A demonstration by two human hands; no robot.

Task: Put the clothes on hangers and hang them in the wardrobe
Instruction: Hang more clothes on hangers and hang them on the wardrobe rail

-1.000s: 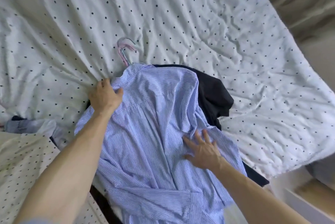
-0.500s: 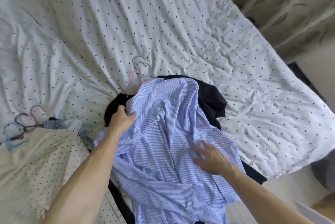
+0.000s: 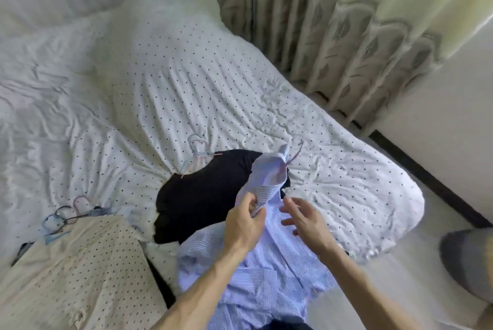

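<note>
A blue striped shirt (image 3: 269,271) is lifted off the bed, its collar end raised. My left hand (image 3: 244,223) pinches the shirt just below the collar. My right hand (image 3: 301,219) hovers beside it with fingers spread, holding nothing. A thin pink hanger hook (image 3: 295,153) pokes out of the collar. A black garment (image 3: 202,196) lies on the bed behind the shirt. Pale blue and pink hangers (image 3: 196,152) lie at its far edge.
The bed (image 3: 160,84) has a white dotted cover. A cream dotted garment (image 3: 77,271) lies at the near left, with more hangers (image 3: 64,216) above it. Curtains (image 3: 360,22) hang at the back right. A grey object (image 3: 469,257) sits at the right edge.
My left hand has lifted the shirt's collar up off the bed toward me. My right hand left the shirt's front and rose beside the collar. The black garment underneath is uncovered.
</note>
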